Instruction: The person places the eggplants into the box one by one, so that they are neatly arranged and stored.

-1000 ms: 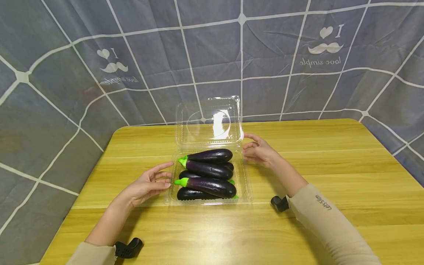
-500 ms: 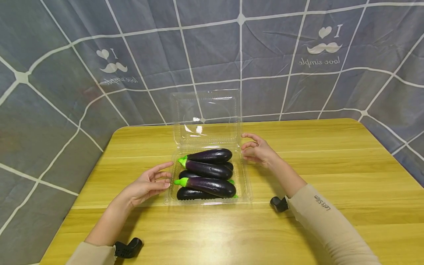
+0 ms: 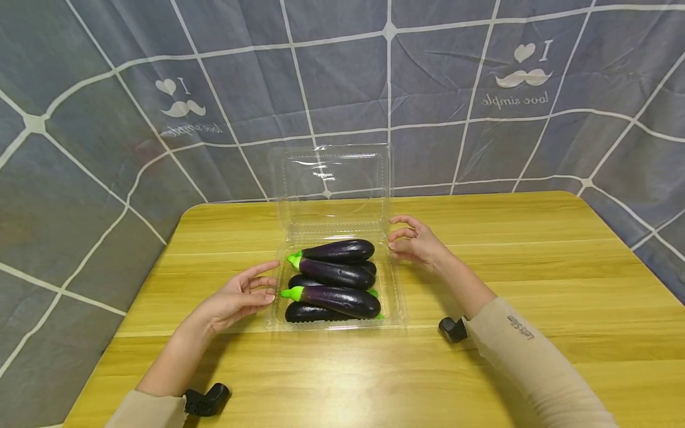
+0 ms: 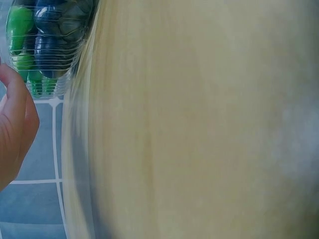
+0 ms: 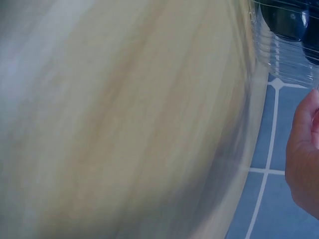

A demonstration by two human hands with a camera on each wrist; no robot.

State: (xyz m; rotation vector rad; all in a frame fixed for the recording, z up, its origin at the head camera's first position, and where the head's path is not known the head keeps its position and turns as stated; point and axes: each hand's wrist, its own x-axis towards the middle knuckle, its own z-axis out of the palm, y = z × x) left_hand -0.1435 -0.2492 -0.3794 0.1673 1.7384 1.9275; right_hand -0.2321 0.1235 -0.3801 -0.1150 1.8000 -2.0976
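Head view shows the clear clamshell box (image 3: 278, 324) mid-table, packed with eggplants (image 3: 334, 285), its lid (image 3: 332, 178) upright and unclosed. Left hand (image 3: 238, 300) rests relaxed at its left rim; right hand (image 3: 417, 244) hovers loosely curled, seemingly holding nothing.

beige long sleeves (image 3: 527, 362), small lettering on right, black wrist cameras (image 3: 206, 399)

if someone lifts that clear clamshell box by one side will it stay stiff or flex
The clamshell box looks like thin clear plastic, so it would probably flex. Several eggplants piled inside would likely sag it and shift toward the low side. The raised lid may flop.
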